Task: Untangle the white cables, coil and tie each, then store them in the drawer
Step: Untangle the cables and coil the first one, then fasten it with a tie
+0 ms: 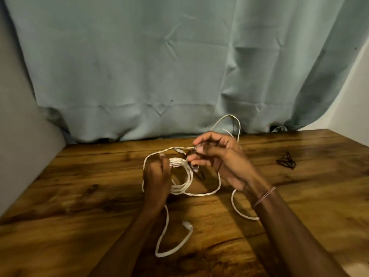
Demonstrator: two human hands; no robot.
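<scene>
Behind the wooden table point(79, 196), a pale blue-green curtain point(139, 56) fills most of the view, creased and hanging down to the table's far edge, with a grey wall point(18, 116) at the table's left side and a white wall point(351, 100) past its far right corner. Across the table runs a warm brown top with dark grain and knots (it looks glossy where light catches it).

Over the table's middle the person's two bare forearms reach in from the near edge. A thin bracelet point(263, 197) circles the right wrist. Between the hands, at the table's centre, sit the white cables point(179, 188): several turns are gathered into a coil, while loose loops trail toward the near edge and one arcs up toward the curtain. A white plug end point(187, 224) lies on the wood nearer the near edge.

The left hand point(156, 176) is closed around the coil's left side. The right hand point(221, 158) is partly curled, its fingertips point(196, 149) pinching a cable strand just beside the coil's top.

Toward the table's right side, well apart from the cables, lies a small heap of dark ties point(286, 161).
</scene>
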